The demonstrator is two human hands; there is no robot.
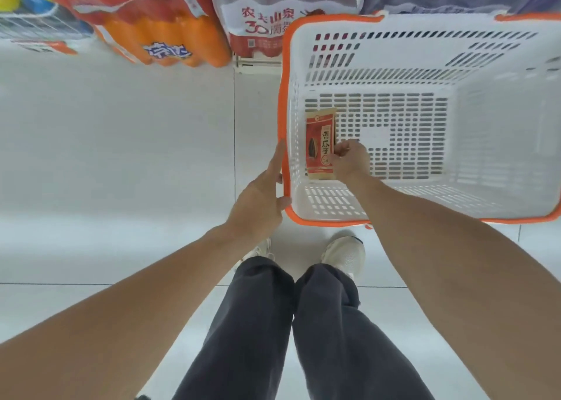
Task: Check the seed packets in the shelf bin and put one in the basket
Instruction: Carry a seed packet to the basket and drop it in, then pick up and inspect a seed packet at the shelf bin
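A: Head camera, what do you see?
B: I see my right hand (349, 159) inside the white basket (501, 126), fingers pinching the red seed packet (319, 141) at its near-left corner.
A: The left?
B: My left hand (261, 199) has straight fingers together, touching the basket's orange rim (283, 96).
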